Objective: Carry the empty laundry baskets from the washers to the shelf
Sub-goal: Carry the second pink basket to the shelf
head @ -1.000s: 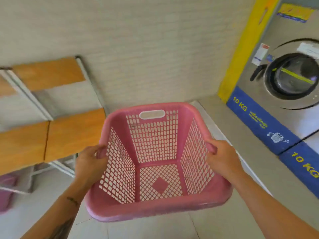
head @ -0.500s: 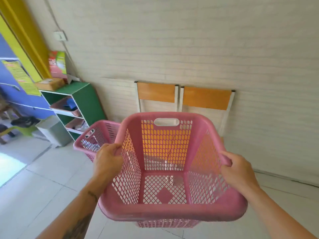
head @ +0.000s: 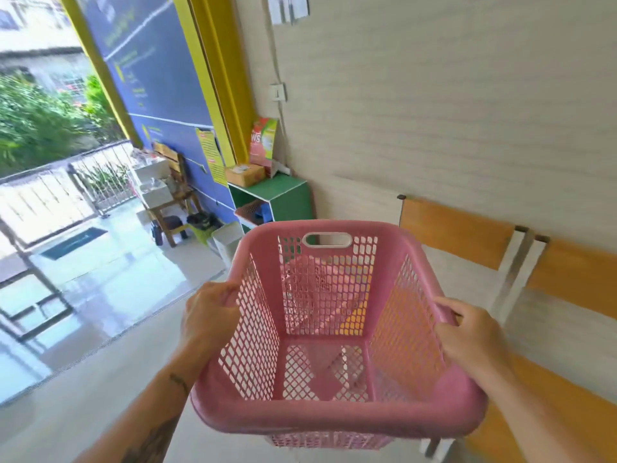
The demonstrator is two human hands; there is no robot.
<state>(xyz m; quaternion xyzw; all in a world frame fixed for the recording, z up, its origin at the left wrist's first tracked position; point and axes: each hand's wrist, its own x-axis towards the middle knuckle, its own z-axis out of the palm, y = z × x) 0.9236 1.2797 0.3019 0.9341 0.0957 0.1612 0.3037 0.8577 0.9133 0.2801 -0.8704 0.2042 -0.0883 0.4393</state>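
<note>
Up ahead, the green shelf point(head: 293, 198) now looks closer; both hands point(head: 210, 315) point(head: 467, 335) squeeze the pink basket point(head: 334, 419), maybe nearly there.

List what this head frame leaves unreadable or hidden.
- Second basket: only a strip shows below the held pink basket, which covers the rest.
- Green shelf: lower compartments hidden behind that basket's rim.
- Box on the shelf: print too blurred to read.
- Right hand: fingertips hidden inside the rim.
</note>
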